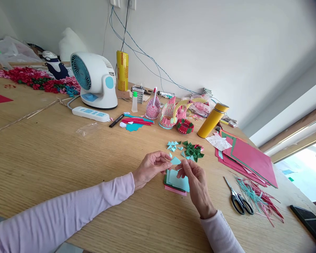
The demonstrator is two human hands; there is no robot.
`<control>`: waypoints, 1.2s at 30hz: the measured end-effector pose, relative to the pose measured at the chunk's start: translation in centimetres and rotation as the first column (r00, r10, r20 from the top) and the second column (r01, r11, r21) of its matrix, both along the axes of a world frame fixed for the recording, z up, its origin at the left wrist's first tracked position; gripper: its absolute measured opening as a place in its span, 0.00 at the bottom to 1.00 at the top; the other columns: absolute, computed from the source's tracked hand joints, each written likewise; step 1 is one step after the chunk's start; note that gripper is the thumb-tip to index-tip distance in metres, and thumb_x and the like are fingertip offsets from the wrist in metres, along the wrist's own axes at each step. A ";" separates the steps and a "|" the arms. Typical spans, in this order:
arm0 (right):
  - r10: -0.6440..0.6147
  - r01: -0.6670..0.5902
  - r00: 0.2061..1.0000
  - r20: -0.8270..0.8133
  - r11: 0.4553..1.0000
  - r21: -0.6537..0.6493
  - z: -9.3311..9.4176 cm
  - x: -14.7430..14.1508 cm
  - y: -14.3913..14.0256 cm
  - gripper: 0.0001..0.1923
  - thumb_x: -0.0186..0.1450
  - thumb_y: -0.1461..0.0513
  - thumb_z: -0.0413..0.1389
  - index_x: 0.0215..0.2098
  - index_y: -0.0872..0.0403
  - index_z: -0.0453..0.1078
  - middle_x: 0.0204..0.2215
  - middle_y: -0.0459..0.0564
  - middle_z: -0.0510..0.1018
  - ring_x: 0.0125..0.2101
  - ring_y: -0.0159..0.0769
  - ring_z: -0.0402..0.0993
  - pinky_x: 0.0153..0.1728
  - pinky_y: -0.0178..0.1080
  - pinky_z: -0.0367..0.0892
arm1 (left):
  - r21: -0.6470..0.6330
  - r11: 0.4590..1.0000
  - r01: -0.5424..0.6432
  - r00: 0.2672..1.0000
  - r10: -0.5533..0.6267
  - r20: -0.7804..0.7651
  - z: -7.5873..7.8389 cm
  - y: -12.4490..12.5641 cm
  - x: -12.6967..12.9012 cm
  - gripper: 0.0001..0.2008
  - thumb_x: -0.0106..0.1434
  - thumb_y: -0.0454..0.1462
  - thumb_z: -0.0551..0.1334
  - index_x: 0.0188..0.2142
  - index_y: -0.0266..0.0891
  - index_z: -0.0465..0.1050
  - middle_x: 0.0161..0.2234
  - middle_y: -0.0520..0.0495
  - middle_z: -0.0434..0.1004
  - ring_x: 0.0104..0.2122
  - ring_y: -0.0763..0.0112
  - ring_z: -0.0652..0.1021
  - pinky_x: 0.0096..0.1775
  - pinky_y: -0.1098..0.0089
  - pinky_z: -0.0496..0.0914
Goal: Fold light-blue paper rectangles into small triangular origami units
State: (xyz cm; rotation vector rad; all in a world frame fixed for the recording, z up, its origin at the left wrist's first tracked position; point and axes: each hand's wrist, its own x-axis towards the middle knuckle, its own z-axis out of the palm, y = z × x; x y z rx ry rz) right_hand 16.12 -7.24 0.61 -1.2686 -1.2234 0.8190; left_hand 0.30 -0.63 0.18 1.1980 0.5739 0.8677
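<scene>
Pinching a small light-blue paper piece (176, 161) between fingertips, both hands meet above the middle of the wooden bench (55, 154). The left hand (150, 167), in a pale pink sleeve, closes thumb and forefinger on the piece's left edge; the right hand (196, 184) grips its right side with fingertips, the other fingers loosely curled. The piece is held just above a small stack of cut paper squares (177, 182), light blue on top with green and pink sheets beneath, which lies flat on the bench under the hands.

Just beyond the hands lie folded light-blue paper triangles (173, 145) and, beside them, a heap of folded dark-green paper triangles (193, 150). Farther back stand pink-and-green modular paper swans (171, 114) and a small red-and-green paper ring basket (184, 126). A yellow cylindrical flask (212, 120) leans near them. To the right lie large red and green paper sheets (249, 160), black-handled scissors (238, 198) and a heap of thin red and teal paper strips (258, 198). At the far left stand a white-and-blue desk fan (93, 80) and a white power strip (91, 114).
</scene>
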 end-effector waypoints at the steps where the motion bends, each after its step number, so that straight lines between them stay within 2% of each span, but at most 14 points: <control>1: -0.030 0.030 1.000 -0.001 0.999 0.013 0.1 0.1 0.0 0.17 0.66 0.50 0.52 0.31 0.54 0.70 0.26 0.48 0.75 0.22 0.31 0.67 0.26 0.35 0.63 | 0.000 1.000 -0.017 1.000 0.017 -0.002 0.0 0.0 0.0 0.16 0.52 0.40 0.70 0.37 0.35 0.73 0.30 0.48 0.76 0.31 0.72 0.76 0.28 0.75 0.68; 3: -0.081 0.081 0.997 0.012 0.996 0.035 0.1 0.1 0.1 0.14 0.64 0.51 0.56 0.34 0.53 0.68 0.28 0.46 0.74 0.22 0.30 0.68 0.25 0.35 0.64 | 0.012 0.999 -0.040 0.999 0.040 -0.012 -0.1 0.1 -0.1 0.15 0.52 0.41 0.70 0.36 0.35 0.73 0.31 0.48 0.76 0.31 0.71 0.76 0.27 0.76 0.67; 5: -0.099 0.098 0.994 0.038 0.995 0.035 -0.1 0.1 0.1 0.13 0.61 0.52 0.60 0.34 0.53 0.66 0.26 0.44 0.73 0.21 0.30 0.69 0.23 0.34 0.63 | 0.032 0.999 -0.040 0.999 0.041 -0.032 -0.3 0.1 0.0 0.15 0.52 0.41 0.70 0.36 0.35 0.73 0.31 0.47 0.77 0.32 0.70 0.77 0.26 0.76 0.67; 10: -0.135 0.129 0.978 0.159 0.990 0.049 -0.4 -0.2 0.1 0.12 0.61 0.53 0.60 0.30 0.53 0.67 0.18 0.41 0.70 0.19 0.31 0.68 0.21 0.34 0.60 | 0.050 0.998 -0.029 0.998 0.032 -0.053 -0.4 0.0 0.0 0.15 0.53 0.42 0.70 0.35 0.34 0.73 0.29 0.48 0.77 0.30 0.71 0.77 0.25 0.78 0.66; 15: -0.122 0.106 0.974 0.189 0.990 0.094 -0.4 0.0 0.0 0.11 0.61 0.54 0.60 0.29 0.53 0.71 0.22 0.45 0.72 0.21 0.32 0.68 0.24 0.35 0.63 | -0.163 0.983 0.089 0.996 -0.088 0.011 -0.1 0.1 -0.1 0.18 0.57 0.48 0.65 0.35 0.34 0.72 0.30 0.47 0.75 0.27 0.72 0.78 0.21 0.78 0.66; 21: -0.115 0.080 0.966 0.230 0.984 0.157 -0.5 0.2 0.1 0.10 0.61 0.55 0.59 0.28 0.53 0.72 0.24 0.46 0.71 0.23 0.32 0.66 0.24 0.35 0.63 | -0.323 0.940 0.112 0.990 -0.077 0.120 -0.4 0.7 -0.3 0.12 0.54 0.39 0.70 0.35 0.35 0.73 0.30 0.50 0.76 0.28 0.75 0.78 0.22 0.80 0.67; 26: -0.119 0.084 0.968 0.220 0.983 0.162 -0.3 0.1 0.1 0.09 0.61 0.55 0.59 0.28 0.53 0.72 0.23 0.45 0.70 0.21 0.31 0.65 0.22 0.34 0.62 | -0.481 0.854 0.197 0.973 -0.110 0.204 -0.3 1.1 -0.5 0.07 0.61 0.37 0.65 0.36 0.34 0.74 0.32 0.46 0.79 0.30 0.73 0.80 0.23 0.80 0.68; 32: -0.119 0.060 0.956 0.267 0.974 0.219 -0.4 0.1 0.1 0.08 0.62 0.57 0.59 0.28 0.52 0.73 0.25 0.45 0.71 0.19 0.29 0.64 0.21 0.34 0.61 | -0.587 0.722 0.366 0.931 -0.281 0.235 -0.6 1.4 -0.6 0.16 0.64 0.44 0.60 0.37 0.30 0.75 0.27 0.46 0.77 0.23 0.75 0.77 0.21 0.77 0.69; 34: -0.112 0.047 0.952 0.286 0.973 0.225 -0.5 0.2 0.2 0.08 0.63 0.57 0.59 0.28 0.52 0.73 0.26 0.46 0.72 0.20 0.29 0.64 0.21 0.35 0.61 | -0.575 0.729 0.371 0.929 -0.276 0.248 -0.5 1.4 -0.6 0.17 0.64 0.45 0.60 0.37 0.31 0.75 0.27 0.48 0.76 0.23 0.75 0.77 0.20 0.77 0.69; 36: -0.112 0.043 0.946 0.306 0.974 0.224 -0.6 0.3 0.2 0.08 0.63 0.57 0.58 0.28 0.52 0.72 0.27 0.47 0.72 0.21 0.30 0.65 0.22 0.35 0.62 | -0.535 0.772 0.343 0.938 -0.253 0.237 -0.4 1.3 -0.6 0.14 0.62 0.43 0.62 0.36 0.32 0.75 0.27 0.49 0.75 0.23 0.76 0.76 0.20 0.78 0.68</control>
